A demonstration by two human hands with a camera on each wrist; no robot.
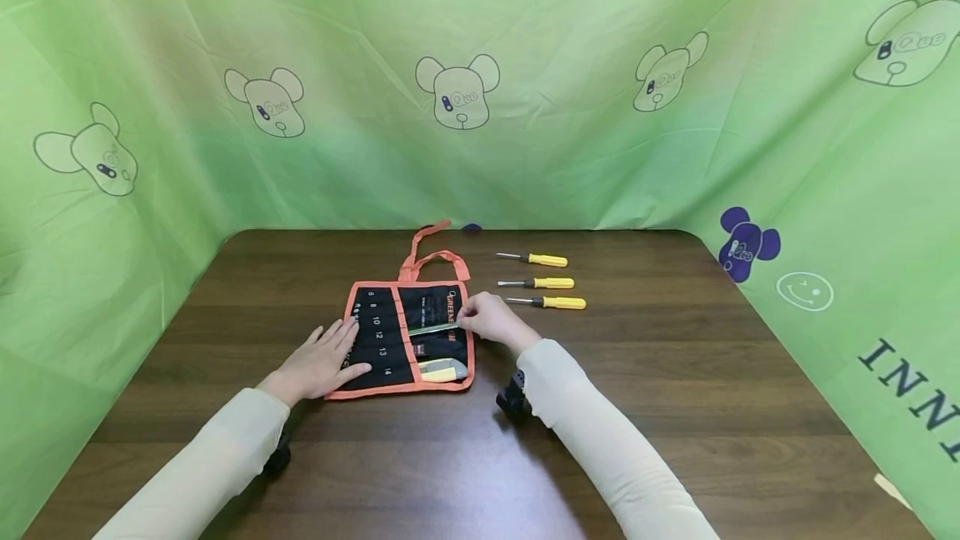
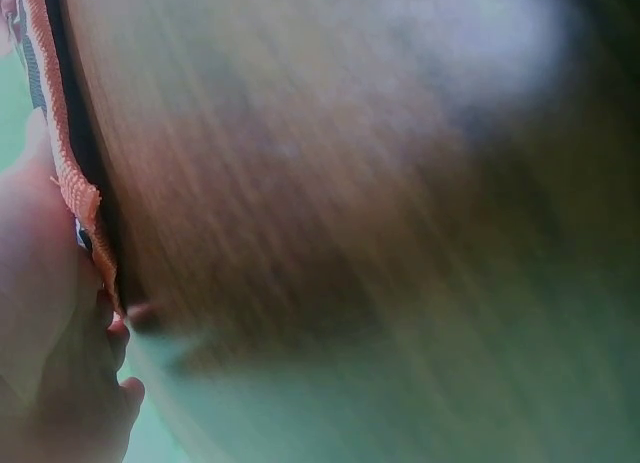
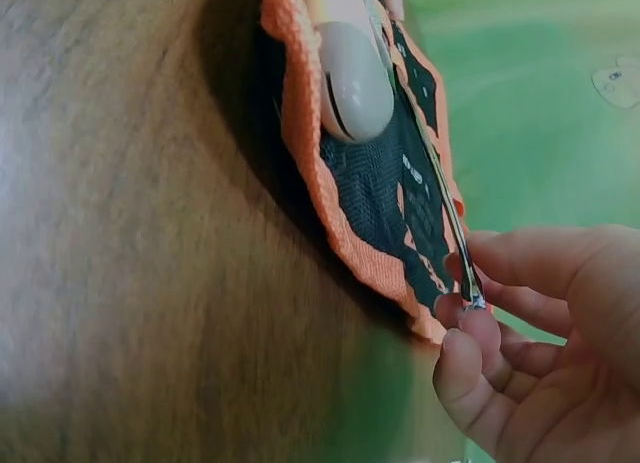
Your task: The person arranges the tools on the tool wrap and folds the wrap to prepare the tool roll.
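A black tool roll (image 1: 366,357) with orange trim and numbered pockets lies spread on the table. My left hand (image 1: 321,359) rests on its left edge, fingers stretched out over the pockets. At its right side my right hand (image 1: 495,319) pinches the end of a slim, shiny metal strip (image 3: 440,178) between thumb and fingers. The strip's other end reaches the orange-edged pocket line in the head view. Below it, a yellow and grey utility knife (image 1: 444,370) sits partly in a pocket. In the left wrist view, the left hand (image 2: 50,313) lies against the orange trim.
Three screwdrivers with yellow handles (image 1: 551,282) lie in a row right of the roll. Orange ties (image 1: 435,257) trail from its top toward the back edge. A green printed cloth (image 1: 360,157) hangs around the dark wooden table (image 1: 675,382).
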